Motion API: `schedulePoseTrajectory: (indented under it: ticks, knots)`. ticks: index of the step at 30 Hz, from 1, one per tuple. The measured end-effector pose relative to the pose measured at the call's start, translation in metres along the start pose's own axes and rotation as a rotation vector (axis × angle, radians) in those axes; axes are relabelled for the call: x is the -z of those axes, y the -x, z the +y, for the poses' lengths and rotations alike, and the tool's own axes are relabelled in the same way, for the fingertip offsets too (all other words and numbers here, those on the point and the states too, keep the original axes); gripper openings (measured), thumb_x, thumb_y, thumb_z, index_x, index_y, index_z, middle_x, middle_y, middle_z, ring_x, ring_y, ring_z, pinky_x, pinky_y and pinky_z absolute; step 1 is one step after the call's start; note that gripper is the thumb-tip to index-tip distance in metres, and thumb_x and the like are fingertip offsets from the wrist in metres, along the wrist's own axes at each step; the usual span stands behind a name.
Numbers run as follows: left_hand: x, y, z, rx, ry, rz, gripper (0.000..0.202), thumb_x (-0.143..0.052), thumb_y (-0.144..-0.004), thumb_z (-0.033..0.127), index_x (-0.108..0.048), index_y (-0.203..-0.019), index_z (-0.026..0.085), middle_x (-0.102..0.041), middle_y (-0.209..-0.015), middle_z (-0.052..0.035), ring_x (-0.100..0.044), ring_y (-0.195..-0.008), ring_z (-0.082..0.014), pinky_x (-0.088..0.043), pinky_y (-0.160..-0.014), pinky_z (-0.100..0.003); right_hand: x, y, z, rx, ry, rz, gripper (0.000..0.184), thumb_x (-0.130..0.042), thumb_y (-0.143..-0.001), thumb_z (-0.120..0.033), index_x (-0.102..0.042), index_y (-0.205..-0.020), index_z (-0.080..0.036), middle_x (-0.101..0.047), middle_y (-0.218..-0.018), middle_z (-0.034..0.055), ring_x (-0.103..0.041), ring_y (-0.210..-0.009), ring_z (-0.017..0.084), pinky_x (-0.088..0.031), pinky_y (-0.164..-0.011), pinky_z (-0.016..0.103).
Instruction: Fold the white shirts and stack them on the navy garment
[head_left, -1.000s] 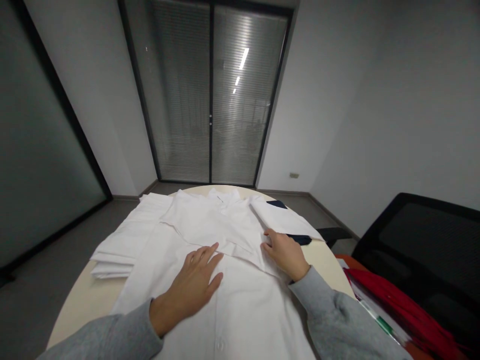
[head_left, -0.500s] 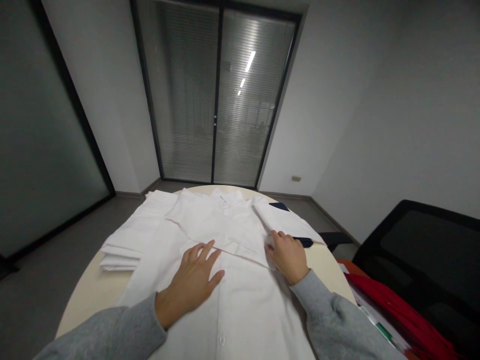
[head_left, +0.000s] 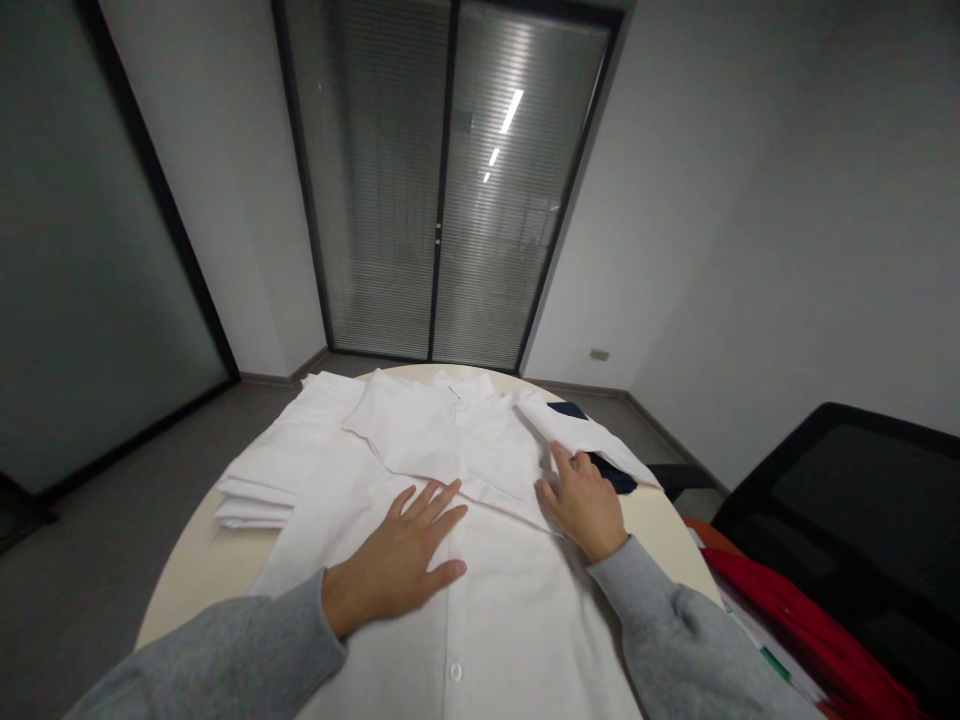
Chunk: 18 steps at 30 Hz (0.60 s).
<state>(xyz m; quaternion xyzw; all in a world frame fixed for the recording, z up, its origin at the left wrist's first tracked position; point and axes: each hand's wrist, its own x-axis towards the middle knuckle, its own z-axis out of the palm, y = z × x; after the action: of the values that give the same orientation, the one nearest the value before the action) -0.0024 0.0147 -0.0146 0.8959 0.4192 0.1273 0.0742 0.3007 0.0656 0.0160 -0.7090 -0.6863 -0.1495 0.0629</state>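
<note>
A white button-up shirt [head_left: 465, 590] lies spread front-up on a round beige table [head_left: 191, 560], its collar at the far side. My left hand [head_left: 401, 555] lies flat on the shirt's middle, fingers stretched and spread. My right hand [head_left: 581, 500] rests on the shirt's right edge where a folded sleeve [head_left: 581, 435] crosses, with the fingers extended along the fabric. Both arms wear grey sleeves. Neither hand holds anything.
A stack of folded white cloth [head_left: 274, 465] sits at the table's left. A dark blue item [head_left: 611, 470] peeks from under the sleeve on the right. A black chair [head_left: 840, 510] and red cloth [head_left: 795, 620] stand to the right. Glass doors with blinds [head_left: 450, 190] are ahead.
My left hand slid a little right and forward over the shirt. My right hand's fingers stretched out toward the sleeve. The view shifted slightly left.
</note>
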Motion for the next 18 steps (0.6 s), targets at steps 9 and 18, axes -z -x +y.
schedulePoseTrajectory:
  ticks: [9, 18]
  knots:
    - [0.017, -0.005, 0.006, -0.007, 0.061, 0.032, 0.045, -0.065, -0.095, 0.044, -0.062, -0.134, 0.021, -0.059, -0.144, -0.0139, -0.050, -0.140, -0.0293, -0.026, -0.127, -0.051, -0.007, 0.000, 0.003, 0.025, -0.001, 0.016, 0.067, -0.056, -0.098, -0.042, -0.038, -0.156, -0.014, -0.059, -0.125, 0.0180, -0.063, -0.105, 0.032, -0.047, -0.079, 0.038]
    - [0.012, -0.041, -0.017, 0.014, -0.126, -0.089, 0.059, -0.037, -0.107, 0.053, -0.047, -0.154, 0.019, -0.047, -0.160, -0.0162, -0.040, -0.149, -0.0328, -0.028, -0.122, -0.052, -0.009, 0.001, 0.000, 0.026, 0.021, 0.019, 0.065, -0.057, -0.097, -0.042, -0.041, -0.154, -0.014, -0.060, -0.124, 0.0170, -0.062, -0.107, 0.032, -0.047, -0.080, 0.038]
